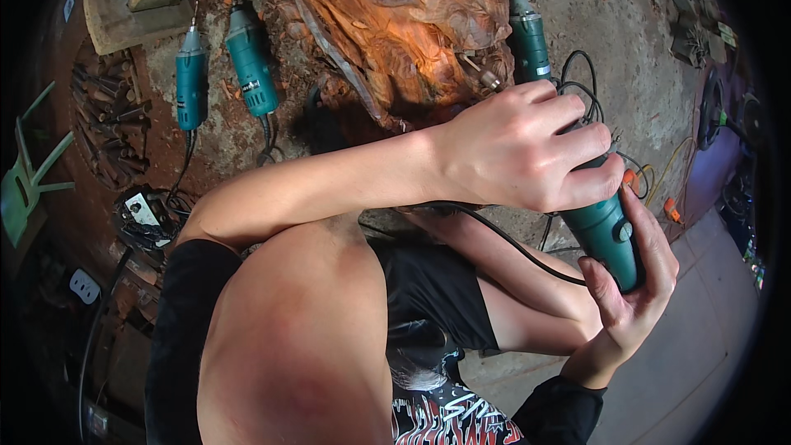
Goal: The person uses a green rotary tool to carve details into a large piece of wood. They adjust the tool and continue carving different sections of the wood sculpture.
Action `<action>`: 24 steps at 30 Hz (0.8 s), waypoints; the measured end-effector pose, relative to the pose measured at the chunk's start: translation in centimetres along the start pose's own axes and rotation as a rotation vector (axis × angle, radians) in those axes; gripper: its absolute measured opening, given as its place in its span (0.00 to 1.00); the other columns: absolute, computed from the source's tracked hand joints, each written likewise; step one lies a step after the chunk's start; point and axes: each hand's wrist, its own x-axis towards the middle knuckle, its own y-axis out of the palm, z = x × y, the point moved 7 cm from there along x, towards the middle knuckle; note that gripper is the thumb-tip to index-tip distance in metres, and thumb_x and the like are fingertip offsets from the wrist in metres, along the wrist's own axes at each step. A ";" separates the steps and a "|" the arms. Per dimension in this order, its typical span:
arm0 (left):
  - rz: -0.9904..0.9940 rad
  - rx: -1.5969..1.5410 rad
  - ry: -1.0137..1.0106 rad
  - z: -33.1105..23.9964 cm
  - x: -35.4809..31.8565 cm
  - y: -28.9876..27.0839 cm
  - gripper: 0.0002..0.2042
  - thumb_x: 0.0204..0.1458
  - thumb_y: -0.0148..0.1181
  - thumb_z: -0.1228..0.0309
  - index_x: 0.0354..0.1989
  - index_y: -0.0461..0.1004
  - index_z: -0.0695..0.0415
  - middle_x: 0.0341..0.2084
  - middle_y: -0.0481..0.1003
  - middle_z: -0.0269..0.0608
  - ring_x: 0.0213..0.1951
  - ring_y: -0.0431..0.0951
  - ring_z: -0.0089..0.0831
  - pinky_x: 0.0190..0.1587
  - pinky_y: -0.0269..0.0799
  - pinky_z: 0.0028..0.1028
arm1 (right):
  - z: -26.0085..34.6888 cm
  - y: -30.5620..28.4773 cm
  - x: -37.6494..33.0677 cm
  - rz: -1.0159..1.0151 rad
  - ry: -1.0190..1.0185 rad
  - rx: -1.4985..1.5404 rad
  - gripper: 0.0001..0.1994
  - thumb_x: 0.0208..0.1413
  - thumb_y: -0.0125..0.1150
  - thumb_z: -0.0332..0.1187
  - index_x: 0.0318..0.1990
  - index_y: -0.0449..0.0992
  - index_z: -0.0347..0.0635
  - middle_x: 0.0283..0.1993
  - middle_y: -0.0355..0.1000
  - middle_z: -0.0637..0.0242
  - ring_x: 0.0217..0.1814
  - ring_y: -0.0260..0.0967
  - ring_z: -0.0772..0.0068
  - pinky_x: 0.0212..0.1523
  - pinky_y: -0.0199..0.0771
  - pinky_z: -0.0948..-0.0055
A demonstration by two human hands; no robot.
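At the right of the carved orange wood block (404, 25), both hands clamp one long teal electric die grinder (608, 231): left hand (519, 148) wrapping its front for steering, right hand (634, 280) cradling its rear, tip toward the carving. Two spare teal grinders (222, 74) lie on the floor.

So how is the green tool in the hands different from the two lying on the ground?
The held die grinder is gripped by the left hand and right hand; the two grinders on the ground lie untouched. The held one points toward the wood carving; those lie beside it. All are teal and corded.
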 end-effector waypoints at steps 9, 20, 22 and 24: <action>-0.010 0.012 0.006 0.2 0.0 0.4 0.11 0.46 0.65 0.67 0.40 0.79 0.45 0.33 0.77 0.30 0.30 0.78 0.26 0.29 0.78 0.24 | 0.7 -0.1 0.3 -0.018 0.010 -0.028 0.34 0.39 0.77 0.34 0.58 0.80 0.30 0.50 0.80 0.44 0.51 0.81 0.51 0.54 0.78 0.62; -0.020 0.003 0.011 0.1 0.2 0.2 0.11 0.44 0.65 0.67 0.39 0.80 0.45 0.33 0.77 0.31 0.29 0.78 0.27 0.29 0.78 0.25 | 0.9 -0.2 0.2 -0.025 0.013 -0.047 0.33 0.39 0.76 0.35 0.57 0.80 0.30 0.51 0.80 0.44 0.51 0.81 0.49 0.54 0.78 0.61; -0.023 0.013 0.012 0.1 0.1 0.1 0.12 0.43 0.65 0.67 0.39 0.80 0.45 0.33 0.77 0.31 0.29 0.78 0.27 0.29 0.78 0.25 | 0.9 -0.2 0.3 -0.025 -0.003 -0.054 0.33 0.39 0.76 0.35 0.57 0.80 0.30 0.51 0.80 0.44 0.51 0.81 0.49 0.54 0.78 0.61; -0.029 0.017 0.013 0.1 0.1 0.0 0.13 0.43 0.65 0.67 0.40 0.79 0.45 0.33 0.77 0.31 0.29 0.77 0.27 0.29 0.78 0.25 | 0.9 -0.1 0.3 -0.027 -0.013 -0.056 0.33 0.39 0.76 0.35 0.57 0.80 0.30 0.51 0.80 0.44 0.51 0.81 0.49 0.54 0.78 0.61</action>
